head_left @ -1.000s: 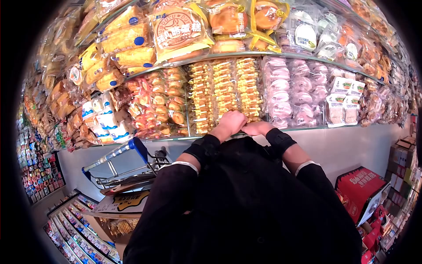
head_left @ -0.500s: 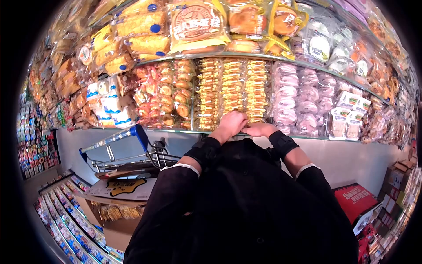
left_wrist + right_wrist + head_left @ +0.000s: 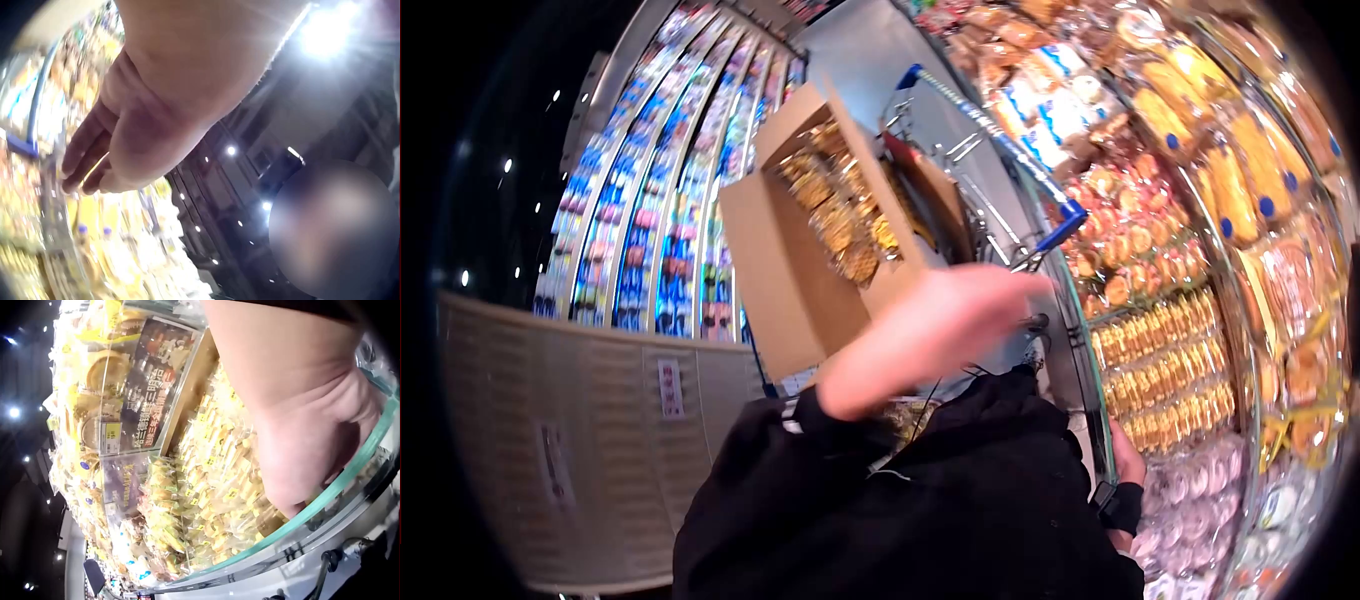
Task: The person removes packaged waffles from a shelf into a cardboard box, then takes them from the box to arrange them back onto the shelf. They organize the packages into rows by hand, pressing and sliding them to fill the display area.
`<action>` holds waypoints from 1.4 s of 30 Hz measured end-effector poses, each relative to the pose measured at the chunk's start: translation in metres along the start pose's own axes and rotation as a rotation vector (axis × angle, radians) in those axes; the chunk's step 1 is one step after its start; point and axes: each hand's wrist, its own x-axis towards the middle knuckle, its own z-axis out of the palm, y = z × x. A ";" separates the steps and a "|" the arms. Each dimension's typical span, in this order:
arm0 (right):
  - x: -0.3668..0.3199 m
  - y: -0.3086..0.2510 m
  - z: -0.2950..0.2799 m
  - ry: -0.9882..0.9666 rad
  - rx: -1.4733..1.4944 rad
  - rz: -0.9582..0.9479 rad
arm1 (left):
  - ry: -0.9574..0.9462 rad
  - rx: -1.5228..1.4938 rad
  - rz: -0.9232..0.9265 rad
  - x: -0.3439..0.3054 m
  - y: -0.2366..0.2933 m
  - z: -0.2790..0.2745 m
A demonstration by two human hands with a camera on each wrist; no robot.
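In the head view my left hand (image 3: 945, 325), blurred, reaches across in front of an open cardboard box (image 3: 765, 270). Its fingers (image 3: 84, 147) are extended and loosely bent in the left wrist view, with nothing held. My right hand (image 3: 1127, 455) is at the front edge of the shelf of gold-wrapped packets (image 3: 1165, 345). From the right wrist, that hand lies over the green glass rim (image 3: 369, 447), thumb pointing down beside the packets; I cannot tell how its hidden fingers lie. Bagged waffle-like pastries (image 3: 840, 215) fill part of the box.
A blue-handled shopping cart (image 3: 1010, 150) stands between the box and the bread shelves. Pink-wrapped packets (image 3: 1190, 500) lie beside the gold ones. A beige panel (image 3: 610, 440) and a lit rack of small goods (image 3: 660, 190) are on the left.
The view has swung left toward the box and cart. My left hand has left the shelf edge and moved over toward the box; my right hand stays at the shelf edge.
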 end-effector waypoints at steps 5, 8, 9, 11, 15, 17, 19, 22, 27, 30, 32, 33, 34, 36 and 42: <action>-0.042 -0.040 0.021 0.039 -0.155 0.058 | 0.363 0.133 -0.667 -0.072 -0.088 -0.094; -0.084 -0.077 0.039 0.000 -0.270 -0.029 | 0.090 0.259 -0.821 -0.085 -0.188 -0.103; -0.089 -0.083 0.042 -0.043 -0.326 -0.082 | -0.002 0.259 -0.822 -0.084 -0.222 -0.098; -0.090 -0.075 0.042 0.022 -0.311 -0.122 | -0.119 0.410 -0.634 -0.072 -0.280 -0.079; -0.082 -0.071 0.046 -0.037 -0.282 -0.295 | -0.205 0.470 -0.504 -0.039 -0.332 -0.048; -0.064 -0.052 0.038 0.090 -0.198 -0.311 | -0.144 0.452 -0.392 -0.038 -0.359 -0.038; -0.078 -0.064 0.050 0.214 -0.315 -0.263 | -0.130 0.444 -0.283 -0.034 -0.375 -0.033; -0.084 -0.057 0.038 0.314 -0.664 -0.259 | -0.187 0.433 -0.390 -0.026 -0.371 -0.034; -0.054 -0.017 0.009 0.334 -0.768 -0.454 | 0.005 0.126 -0.291 -0.031 -0.430 -0.010; -0.090 -0.063 0.036 -0.100 -0.053 -0.123 | -0.127 0.214 -0.314 -0.027 -0.380 -0.026; -0.089 -0.042 0.013 -0.131 -0.207 -0.667 | -0.111 0.055 -0.245 -0.028 -0.385 -0.025; -0.059 -0.018 -0.011 0.041 -0.050 -0.146 | -0.267 0.271 -0.484 -0.015 -0.337 -0.036; -0.048 -0.026 0.001 -0.006 0.324 -0.102 | -0.231 0.282 -0.359 -0.019 -0.342 -0.043; -0.113 -0.094 0.040 0.006 0.024 0.027 | -0.236 0.362 -0.347 -0.020 -0.325 -0.064; -0.120 -0.060 0.017 0.245 -0.346 -0.225 | -0.177 0.421 -0.540 -0.039 -0.210 -0.159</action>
